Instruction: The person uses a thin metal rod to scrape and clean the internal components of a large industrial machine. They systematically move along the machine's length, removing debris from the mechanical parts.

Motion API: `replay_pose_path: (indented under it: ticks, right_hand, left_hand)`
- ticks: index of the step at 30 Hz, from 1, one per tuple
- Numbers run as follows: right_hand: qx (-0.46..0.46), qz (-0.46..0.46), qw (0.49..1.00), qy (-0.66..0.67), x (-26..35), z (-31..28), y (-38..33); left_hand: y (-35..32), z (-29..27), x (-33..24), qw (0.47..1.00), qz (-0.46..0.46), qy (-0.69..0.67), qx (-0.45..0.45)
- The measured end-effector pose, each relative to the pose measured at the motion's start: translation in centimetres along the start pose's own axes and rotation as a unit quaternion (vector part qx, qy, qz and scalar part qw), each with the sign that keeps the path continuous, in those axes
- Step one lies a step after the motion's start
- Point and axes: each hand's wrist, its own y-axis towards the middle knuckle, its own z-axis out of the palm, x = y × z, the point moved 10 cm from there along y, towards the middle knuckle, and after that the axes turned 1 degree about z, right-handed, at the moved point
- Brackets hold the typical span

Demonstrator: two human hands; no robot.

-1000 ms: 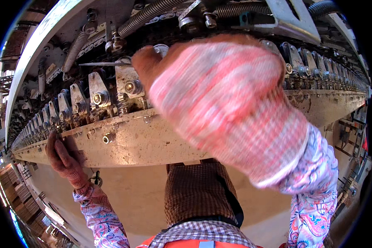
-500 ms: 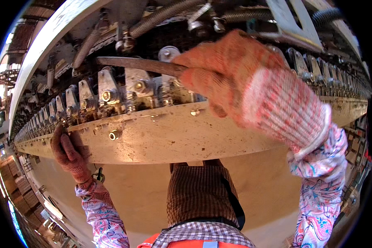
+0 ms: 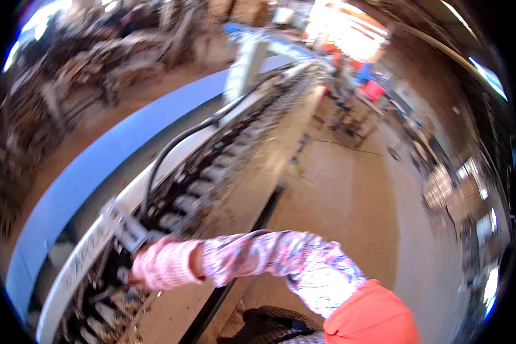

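Blurred workshop floor runs toward two o'clock beside the long grey metal machine frame [image 3: 258,149]; the pink-gloved right hand [image 3: 163,265] rests on its mechanism at seven o'clock, grip indiscernible, left hand unseen; steadier footing advised.

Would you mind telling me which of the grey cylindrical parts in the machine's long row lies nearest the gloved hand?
The lowest clearly visible grey cylinder, just up and right of the pink gloved hand. The other cylinders run farther up the long machine, away from the hand.

Factory hall: long spindle machine [image 3: 235,166], concrete floor [image 3: 350,189], more machinery bkgd [image 3: 97,63]
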Motion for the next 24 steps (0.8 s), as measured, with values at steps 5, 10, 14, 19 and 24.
replay_pose_path:
  ticks: [5,10,14,19,24]
  right_hand:
    - [-0.055,-0.032,0.995,-0.079,0.8,0.2,-1.2]
    - [-0.186,-0.037,0.952,-0.239,4.2,-0.2,-1.9]
    - [-0.170,-0.051,0.948,-0.263,6.7,-1.4,-0.9]
    - [-0.131,-0.029,0.944,-0.302,8.4,-2.7,-1.4]
    - [-0.154,-0.025,0.941,-0.301,9.4,-2.6,-1.9]
  left_hand:
    - [1.8,0.6,0.7,0.996,-0.035,-0.060,-0.047]
    - [7.1,-2.9,1.3,0.921,-0.283,-0.257,0.074]
    - [7.6,-3.6,1.9,0.893,-0.321,-0.301,0.091]
    - [8.7,-3.8,0.1,0.872,-0.313,-0.364,0.090]
    - [9.2,-3.4,-0.7,0.858,-0.302,-0.405,0.097]
